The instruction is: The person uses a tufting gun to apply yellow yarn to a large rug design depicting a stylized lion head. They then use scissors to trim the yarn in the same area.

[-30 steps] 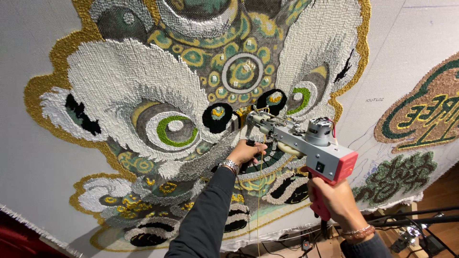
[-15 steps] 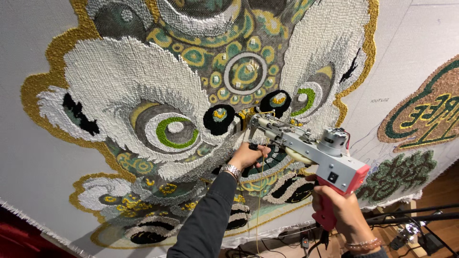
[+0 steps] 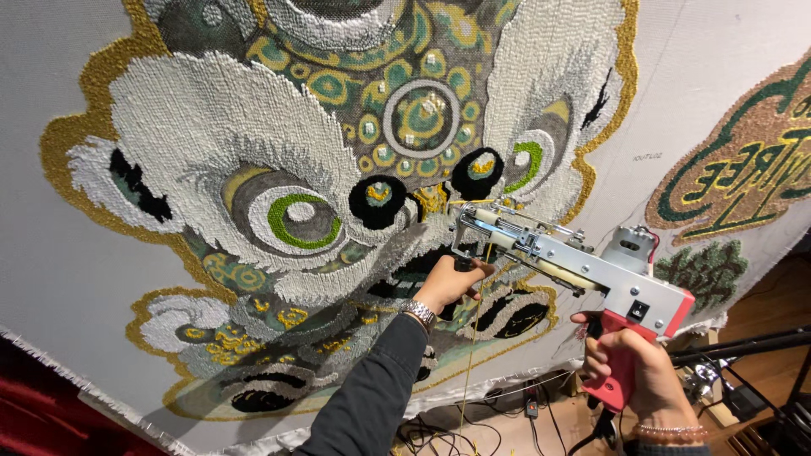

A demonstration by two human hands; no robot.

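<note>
A tufting gun (image 3: pixel 583 270) with a metal body and red pistol grip points its needle at a stretched white cloth (image 3: pixel 68 279) bearing a large tufted lion-dance face (image 3: pixel 338 177) in white, green, gold and black. My right hand (image 3: pixel 629 371) is wrapped around the red grip. My left hand (image 3: pixel 448 281), with a metal wristwatch and dark sleeve, grips the gun's front handle just under the needle end, close to the black-and-gold mouth area. A yellow yarn (image 3: pixel 477 338) hangs down from the gun's front.
A second tufted design (image 3: pixel 743 169) in tan and dark green sits on the cloth at the right. Below the cloth's lower edge lie cables and a power strip (image 3: pixel 524 405) on a wooden floor, with black stand legs (image 3: pixel 743 346) at the right.
The gun and both hands have shifted slightly right and down along the cloth; the view moved with them. Both grips are unchanged.
</note>
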